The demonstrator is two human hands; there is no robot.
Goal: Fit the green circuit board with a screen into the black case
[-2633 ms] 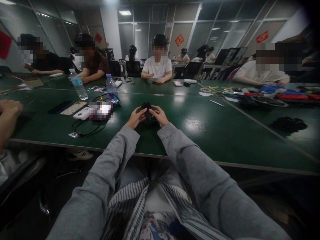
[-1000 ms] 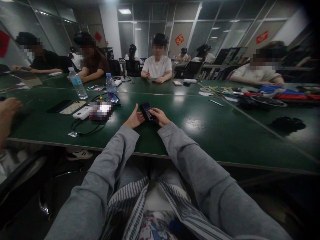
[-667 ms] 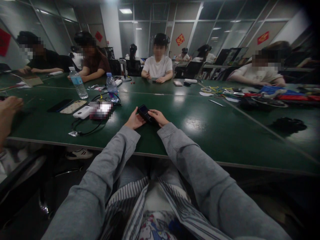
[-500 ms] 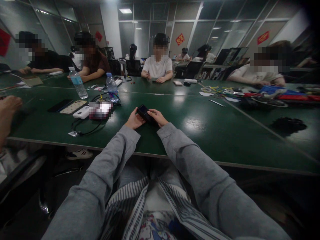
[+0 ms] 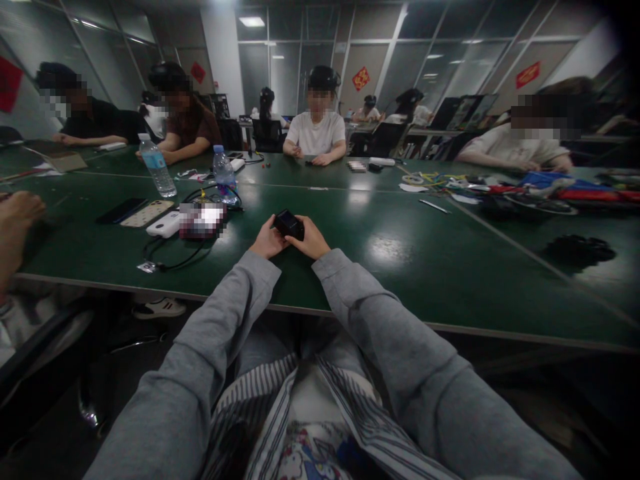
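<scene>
In the head view, the left hand and right hand close their grip around the small black box-shaped device, perhaps to steady it, screen upward, at the frame's centre.

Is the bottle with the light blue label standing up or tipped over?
Upright. The bottle stands on its base on the green table, its white cap at the top; the slant probably comes from the camera.

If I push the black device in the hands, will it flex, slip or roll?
The black device is probably stiff: its boxy case shows no sag between the left hand and right hand. Its flat faces should resist rolling. The dark, smooth-looking screen side may be a bit slippery under a thumb.
</scene>
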